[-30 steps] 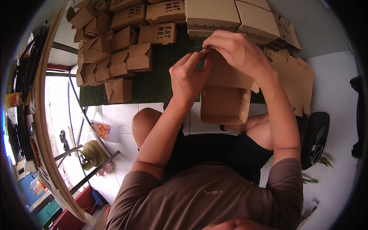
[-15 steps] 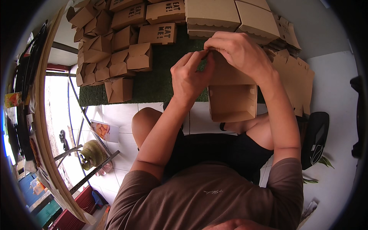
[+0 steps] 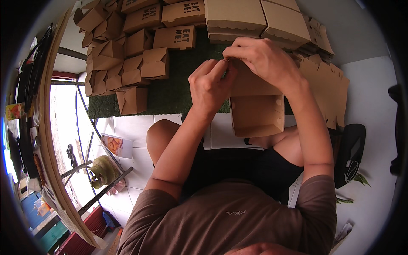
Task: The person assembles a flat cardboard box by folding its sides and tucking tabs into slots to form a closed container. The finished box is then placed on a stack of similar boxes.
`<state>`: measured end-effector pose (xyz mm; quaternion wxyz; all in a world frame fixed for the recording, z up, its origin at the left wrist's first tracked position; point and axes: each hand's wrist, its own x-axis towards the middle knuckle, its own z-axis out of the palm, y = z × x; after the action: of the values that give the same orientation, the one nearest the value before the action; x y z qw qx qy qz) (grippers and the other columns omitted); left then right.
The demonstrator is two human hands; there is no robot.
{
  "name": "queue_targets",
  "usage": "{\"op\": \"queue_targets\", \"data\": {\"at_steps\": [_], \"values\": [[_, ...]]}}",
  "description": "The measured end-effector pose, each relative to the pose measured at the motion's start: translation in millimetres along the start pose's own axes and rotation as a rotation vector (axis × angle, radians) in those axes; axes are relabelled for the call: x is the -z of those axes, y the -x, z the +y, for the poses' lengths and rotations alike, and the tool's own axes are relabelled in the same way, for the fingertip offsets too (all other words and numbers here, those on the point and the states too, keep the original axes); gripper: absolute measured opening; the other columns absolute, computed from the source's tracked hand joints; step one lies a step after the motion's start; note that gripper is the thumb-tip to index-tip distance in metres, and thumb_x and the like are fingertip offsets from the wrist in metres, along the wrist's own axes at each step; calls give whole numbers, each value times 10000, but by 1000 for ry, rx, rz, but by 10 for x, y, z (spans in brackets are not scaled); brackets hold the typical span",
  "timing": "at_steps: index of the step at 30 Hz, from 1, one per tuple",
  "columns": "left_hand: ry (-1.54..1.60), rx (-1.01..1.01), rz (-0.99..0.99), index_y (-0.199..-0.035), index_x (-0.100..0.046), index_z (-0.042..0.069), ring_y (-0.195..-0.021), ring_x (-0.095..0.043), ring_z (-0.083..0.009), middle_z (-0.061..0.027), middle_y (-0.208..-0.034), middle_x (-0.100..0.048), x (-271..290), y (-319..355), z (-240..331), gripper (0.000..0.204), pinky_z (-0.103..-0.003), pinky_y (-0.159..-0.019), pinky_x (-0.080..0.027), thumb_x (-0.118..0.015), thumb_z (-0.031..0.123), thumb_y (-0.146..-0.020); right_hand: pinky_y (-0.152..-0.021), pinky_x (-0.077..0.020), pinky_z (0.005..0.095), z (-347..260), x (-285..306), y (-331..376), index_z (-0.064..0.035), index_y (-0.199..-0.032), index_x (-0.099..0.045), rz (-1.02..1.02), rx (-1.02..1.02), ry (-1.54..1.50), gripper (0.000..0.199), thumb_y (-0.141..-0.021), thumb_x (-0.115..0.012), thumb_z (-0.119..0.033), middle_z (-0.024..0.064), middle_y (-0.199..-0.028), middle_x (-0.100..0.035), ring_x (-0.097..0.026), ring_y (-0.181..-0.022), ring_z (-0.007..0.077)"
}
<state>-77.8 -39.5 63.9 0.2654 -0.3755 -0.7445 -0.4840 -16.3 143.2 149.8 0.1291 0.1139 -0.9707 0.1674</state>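
Observation:
A brown cardboard food box (image 3: pixel 257 115) stands partly folded in front of me, its tray toward my lap and its lid raised behind. Both hands meet at the far left corner of the lid. My left hand (image 3: pixel 210 85) is closed, thumb and fingers pinching the edge there. From above, my right hand (image 3: pixel 263 57) pinches the same corner with its fingertips. The fingers and my right wrist hide much of the lid, and the exact fold between the fingertips cannot be made out.
Several small folded cartons (image 3: pixel 131 70) are stacked at the left on green artificial turf (image 3: pixel 180 93). Larger closed boxes (image 3: pixel 236 17) sit at the back. Flat cardboard blanks (image 3: pixel 325 89) lie at the right. A green gas cylinder (image 3: pixel 102 172) stands on the tiled floor (image 3: pixel 136 165).
My right fingertips have shifted slightly left and down along the lid's corner, closer to my left fingers. The box has barely moved.

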Motion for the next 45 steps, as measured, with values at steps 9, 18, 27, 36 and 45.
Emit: {"op": "queue_targets", "data": {"at_steps": [9,18,27,36,45], "values": [[31,179,-42,-1064,-879,8,-780,-854,-279,-155,-929,-855,40,-37,4,162,-357,-667,-657,-891,46,-906,-834,-665,448,-4,-84,-28,-55,-1212,-807,107,28,-45,235,-983,-799,-1,115,-1103,-815,-805,-977,371],[-17,154,-95,-1050,-890,8,-739,-839,-315,-175,-895,-846,67,8,-22,150,-364,-651,-649,-899,71,-914,-835,-672,446,-19,-112,12,-74,-1222,-810,82,-8,-67,257,-977,-785,1,96,-1122,-818,-807,-970,363],[2,169,-141,-906,-830,32,-649,-744,-379,-150,-754,-757,115,-44,6,83,-442,-588,-606,-864,107,-900,-837,-663,446,-28,-173,49,-89,-1250,-805,47,-35,-85,335,-937,-769,24,94,-1126,-811,-803,-978,363],[-19,150,-250,-835,-801,18,-643,-738,-415,-175,-742,-749,170,-68,-50,148,-464,-583,-592,-829,138,-917,-786,-650,492,-63,-309,84,-135,-1256,-787,104,-23,-125,279,-1003,-675,-97,136,-1014,-789,-799,-936,399],[-32,159,-319,-803,-781,18,-625,-723,-428,-201,-714,-722,199,-50,-79,158,-474,-575,-581,-805,109,-930,-924,-616,462,-67,-310,117,-139,-1300,-786,20,-80,-47,300,-1007,-785,-79,82,-1087,-807,-769,-1039,357]]}}
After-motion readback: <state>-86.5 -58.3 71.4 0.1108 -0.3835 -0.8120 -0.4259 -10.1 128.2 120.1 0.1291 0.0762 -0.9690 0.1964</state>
